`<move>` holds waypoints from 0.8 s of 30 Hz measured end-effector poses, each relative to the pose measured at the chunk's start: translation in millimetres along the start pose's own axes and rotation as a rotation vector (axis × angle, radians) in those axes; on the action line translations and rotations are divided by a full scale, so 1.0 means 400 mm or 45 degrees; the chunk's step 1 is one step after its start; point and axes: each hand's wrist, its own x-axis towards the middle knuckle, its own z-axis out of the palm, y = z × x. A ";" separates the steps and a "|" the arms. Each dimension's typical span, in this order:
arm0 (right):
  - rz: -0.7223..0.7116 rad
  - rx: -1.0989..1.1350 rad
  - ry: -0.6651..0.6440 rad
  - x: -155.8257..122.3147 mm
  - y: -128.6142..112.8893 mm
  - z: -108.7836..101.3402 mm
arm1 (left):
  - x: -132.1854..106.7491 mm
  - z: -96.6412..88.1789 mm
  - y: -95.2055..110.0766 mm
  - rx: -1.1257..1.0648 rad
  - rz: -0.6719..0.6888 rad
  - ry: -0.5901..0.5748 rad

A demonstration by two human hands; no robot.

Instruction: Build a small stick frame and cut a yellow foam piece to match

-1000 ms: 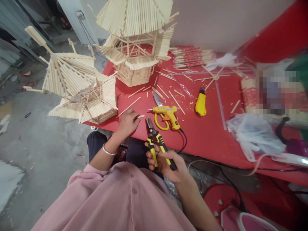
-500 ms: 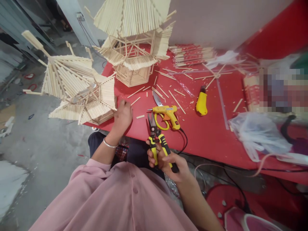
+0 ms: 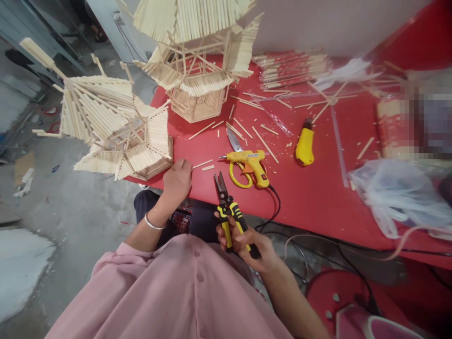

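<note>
my right hand (image 3: 247, 240): fingers wrapped tight round the cutters (image 3: 226, 207) | my left hand (image 3: 177, 181): curled on the bench (image 3: 303, 197) by sticks (image 3: 203, 164), can't tell if holding

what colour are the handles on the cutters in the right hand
Yellow and black on the cutters in the right hand, head view.

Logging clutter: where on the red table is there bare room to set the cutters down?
Widest bare patch: front edge between glue gun and plastic bag, nearer than yellow knife. Narrow strip between left hand and cutters. Crowded behind: loose sticks, stick models.
</note>
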 end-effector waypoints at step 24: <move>0.083 0.030 -0.016 0.016 0.009 0.046 | 0.016 -0.013 -0.023 -0.221 0.202 0.040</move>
